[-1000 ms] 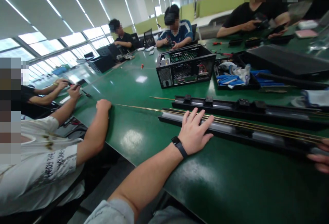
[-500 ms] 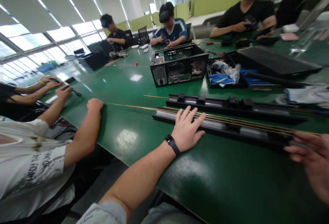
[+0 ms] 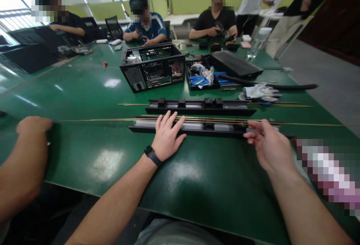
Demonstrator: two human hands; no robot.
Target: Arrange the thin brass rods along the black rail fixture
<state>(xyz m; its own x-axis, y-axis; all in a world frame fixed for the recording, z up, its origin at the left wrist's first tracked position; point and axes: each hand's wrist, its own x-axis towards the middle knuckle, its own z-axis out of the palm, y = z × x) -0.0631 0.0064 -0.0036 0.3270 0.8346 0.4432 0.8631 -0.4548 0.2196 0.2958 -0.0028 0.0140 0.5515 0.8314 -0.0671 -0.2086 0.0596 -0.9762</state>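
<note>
My left hand (image 3: 168, 140) lies with its fingers spread over the near long black channel (image 3: 225, 134) and touches the thin brass-coloured rods (image 3: 194, 119) that run along it. At the channel's right end, my right hand (image 3: 271, 144) is closed on a slim grey tool (image 3: 254, 130), whose exact kind I cannot make out. Its fingertips are close to the rods and partly hide that end. Behind lies a second black channel (image 3: 199, 111) with several small black blocks on top and rods sticking out of both ends.
An open black computer case (image 3: 154, 69) stands behind the channels. To its right are a tray (image 3: 204, 85) with gloves, a white glove (image 3: 260, 92) and a water bottle (image 3: 260, 42). A co-worker's arm (image 3: 30, 151) rests at the left. Other people sit across the green table (image 3: 92, 87).
The view has swung right, bringing my right hand and forearm fully into sight. My left hand stays spread on the rods, and my right stays at the channel's right end with the grey tool.
</note>
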